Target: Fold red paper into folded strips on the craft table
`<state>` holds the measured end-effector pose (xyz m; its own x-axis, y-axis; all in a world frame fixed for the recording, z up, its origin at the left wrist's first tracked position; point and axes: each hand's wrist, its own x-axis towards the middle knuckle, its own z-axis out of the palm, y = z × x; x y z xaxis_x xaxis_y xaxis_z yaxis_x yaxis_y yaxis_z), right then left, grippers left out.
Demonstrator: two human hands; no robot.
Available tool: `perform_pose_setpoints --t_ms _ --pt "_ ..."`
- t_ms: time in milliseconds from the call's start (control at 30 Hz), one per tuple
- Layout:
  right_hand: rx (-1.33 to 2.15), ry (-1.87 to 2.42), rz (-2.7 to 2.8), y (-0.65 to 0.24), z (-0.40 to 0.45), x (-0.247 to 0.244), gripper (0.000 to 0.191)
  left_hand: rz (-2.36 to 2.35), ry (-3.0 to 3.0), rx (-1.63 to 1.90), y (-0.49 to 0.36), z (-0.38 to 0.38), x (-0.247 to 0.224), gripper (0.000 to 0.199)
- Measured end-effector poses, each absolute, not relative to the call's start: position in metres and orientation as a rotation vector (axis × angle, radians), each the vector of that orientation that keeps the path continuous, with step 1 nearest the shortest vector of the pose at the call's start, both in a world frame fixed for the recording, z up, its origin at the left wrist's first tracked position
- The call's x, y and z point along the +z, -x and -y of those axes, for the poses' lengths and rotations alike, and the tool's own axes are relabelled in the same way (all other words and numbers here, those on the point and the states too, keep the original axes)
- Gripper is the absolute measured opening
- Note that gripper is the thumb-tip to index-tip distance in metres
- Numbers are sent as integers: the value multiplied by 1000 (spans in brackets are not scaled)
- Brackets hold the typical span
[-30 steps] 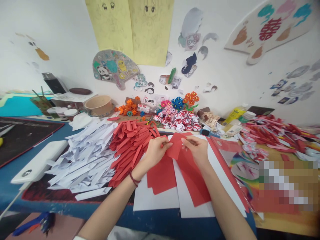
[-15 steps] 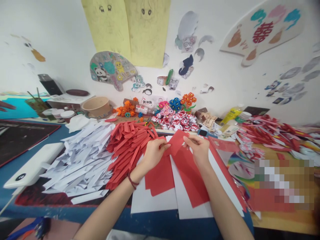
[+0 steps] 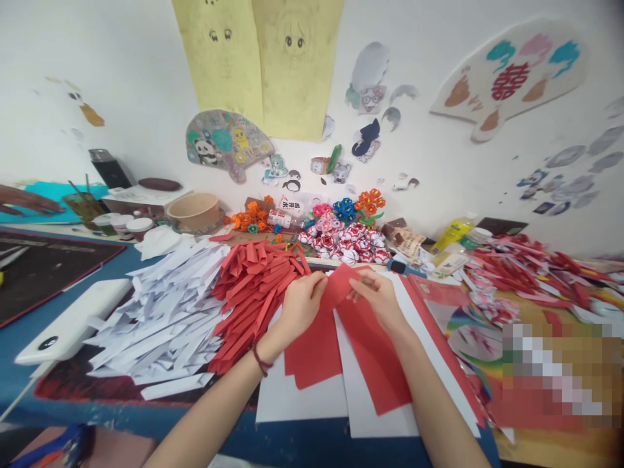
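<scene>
Between my two hands is a small piece of red paper, raised above the stacked sheets. My left hand pinches its left edge, with a dark red band round that wrist. On its right edge, the fingers of my right hand are closed in a pinch. Beneath lie larger red sheets on white sheets. A heap of folded red paper strips is just left of my left hand, and beyond it a heap of white strips.
A white power bank with a cable lies at the left. Along the wall stand paper flowers, a round tan container and small tubs. Another person's hand rests on blue paper. Red and pink scraps pile up at the right.
The view has shifted slightly, so the scene sits a little lower and further right. My hands still hold the red piece. The other person's hand at the left shows more fully.
</scene>
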<state>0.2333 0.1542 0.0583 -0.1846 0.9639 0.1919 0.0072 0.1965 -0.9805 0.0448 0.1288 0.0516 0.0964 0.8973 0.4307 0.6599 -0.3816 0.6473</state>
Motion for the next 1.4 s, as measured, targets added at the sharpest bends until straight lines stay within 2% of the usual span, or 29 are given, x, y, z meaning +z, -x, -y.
perform_pose_setpoints --t_ms 333,533,767,967,1200,1400 --pt "1027 1012 1719 -231 -150 64 18 -1373 -2176 1011 -50 -121 58 20" --pt "963 1034 1742 -230 -150 59 22 -1332 -2082 1068 -53 -119 56 15" --pt "695 1015 1785 -224 -146 54 16 -1399 -2053 1039 -56 -118 56 13" --pt "546 1053 1667 -232 -147 56 19 -1446 -2037 1036 -56 -119 58 11" --pt "620 1015 1224 -252 -164 51 29 -1622 -1987 1118 -47 -126 55 10" --pt "767 1052 1196 -244 -164 47 38 -1297 -1850 1236 -50 -127 59 20"
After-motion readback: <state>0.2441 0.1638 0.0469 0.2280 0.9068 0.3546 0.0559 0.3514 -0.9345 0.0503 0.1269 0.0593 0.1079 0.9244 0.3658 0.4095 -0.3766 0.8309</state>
